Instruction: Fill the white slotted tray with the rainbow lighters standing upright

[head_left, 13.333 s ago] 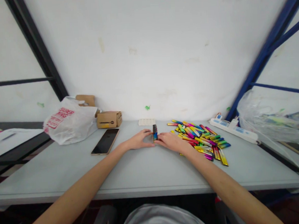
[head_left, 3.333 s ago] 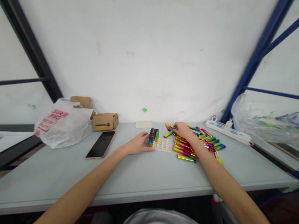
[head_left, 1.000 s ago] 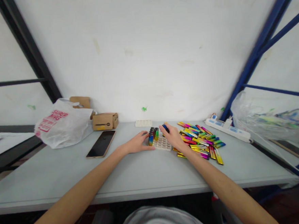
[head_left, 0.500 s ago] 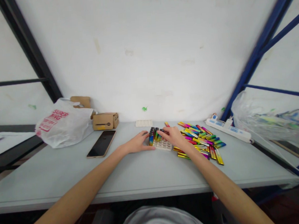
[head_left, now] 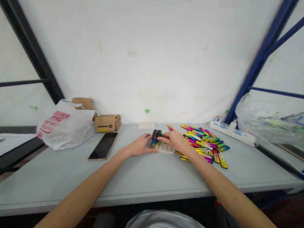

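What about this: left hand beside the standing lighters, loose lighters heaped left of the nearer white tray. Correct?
Not quite: the loose lighters are heaped right of the nearer white tray, as the head view shows. The left hand is indeed beside the standing lighters.

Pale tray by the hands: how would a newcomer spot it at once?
On the gray table, find the person's left hand and right hand. The pale tray lies between them, left of the loose colorful lighters. Unlike the similar tray near the wall, it has black-topped lighters standing at its left end.
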The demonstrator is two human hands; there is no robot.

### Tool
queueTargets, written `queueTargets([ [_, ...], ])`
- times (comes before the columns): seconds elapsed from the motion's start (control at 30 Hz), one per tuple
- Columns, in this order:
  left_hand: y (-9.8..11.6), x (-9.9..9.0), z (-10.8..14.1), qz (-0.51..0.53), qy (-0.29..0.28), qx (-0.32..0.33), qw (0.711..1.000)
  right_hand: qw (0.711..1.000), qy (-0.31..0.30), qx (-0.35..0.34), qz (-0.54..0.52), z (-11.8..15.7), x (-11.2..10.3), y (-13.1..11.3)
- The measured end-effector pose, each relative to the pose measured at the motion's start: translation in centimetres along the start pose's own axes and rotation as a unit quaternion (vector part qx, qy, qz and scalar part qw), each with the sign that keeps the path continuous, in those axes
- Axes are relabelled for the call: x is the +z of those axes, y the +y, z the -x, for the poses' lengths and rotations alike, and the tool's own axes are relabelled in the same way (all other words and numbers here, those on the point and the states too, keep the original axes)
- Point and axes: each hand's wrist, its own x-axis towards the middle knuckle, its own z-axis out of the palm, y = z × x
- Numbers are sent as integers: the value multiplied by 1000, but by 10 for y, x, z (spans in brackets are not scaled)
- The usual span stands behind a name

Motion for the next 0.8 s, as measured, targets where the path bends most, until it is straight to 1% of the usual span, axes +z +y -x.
queueTargets([
  [0.07,1,-1,0,0,0,-2,1000,1000,-1,10,17,1,-1,0],
  [0.13,3,-2,0,-1,-1,-6,1000,1000,0,5,13,2,-2,2],
  [0.23,6,-3,0,-8,-8,-9,1000,1000,10,8,6,0,-2,13],
  [0.37,8,-5,-1,-7,-5,-9,1000,996,78,47,7,-6,-1,40],
  [0.43,7,-5,-1,-7,-6,-8,1000,994,99,33,18,-8,3,54],
  [0.47,7,-5,-1,-8,-6,-6,1000,995,93,18,24,-8,5,60],
  [0.53,6,-4,-1,-7,-5,-3,1000,998,52,-2,40,-9,10,68],
  [0.6,5,-4,-1,-4,-1,-4,1000,998,1,10,56,-9,14,71],
  [0.63,4,-3,-1,-4,1,-6,1000,998,-15,25,64,-10,14,71],
  [0.7,4,-3,-1,-5,-2,-10,1000,995,-22,61,75,-14,14,70],
  [0.8,3,-3,-1,-12,-10,-11,1000,992,-5,95,83,-19,12,71],
])
